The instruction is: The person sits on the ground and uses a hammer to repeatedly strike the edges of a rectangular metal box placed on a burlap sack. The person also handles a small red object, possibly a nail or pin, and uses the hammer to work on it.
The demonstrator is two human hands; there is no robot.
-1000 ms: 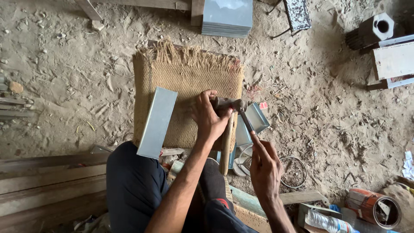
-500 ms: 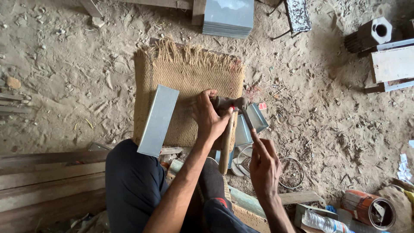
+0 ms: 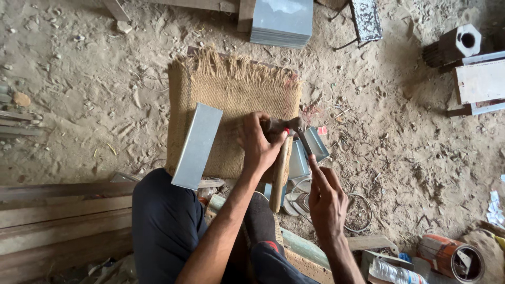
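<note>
I sit on sandy ground in front of a jute mat (image 3: 231, 89). My left hand (image 3: 258, 144) is closed around the head end of a hammer (image 3: 279, 179) with a wooden handle, which lies over the mat's right edge. My right hand (image 3: 326, 200) is just right of the handle. Its fingers pinch a thin dark metal tool (image 3: 304, 142) that slants up to the hammer head. A long grey bent metal sheet (image 3: 197, 144) lies on the mat's left part, apart from both hands. My dark-trousered knee (image 3: 163, 226) is below it.
A stack of grey metal sheets (image 3: 284, 21) lies beyond the mat. A small folded metal piece (image 3: 318, 147) and a wire ring (image 3: 363, 213) lie right of the hammer. Wooden planks (image 3: 52, 210) are at the left, a paint can (image 3: 452, 257) and a plastic bottle (image 3: 394, 271) at the bottom right, and wooden blocks (image 3: 457, 44) at the top right.
Both hands keep their grip and stay almost where they were. The view has shifted only slightly.
</note>
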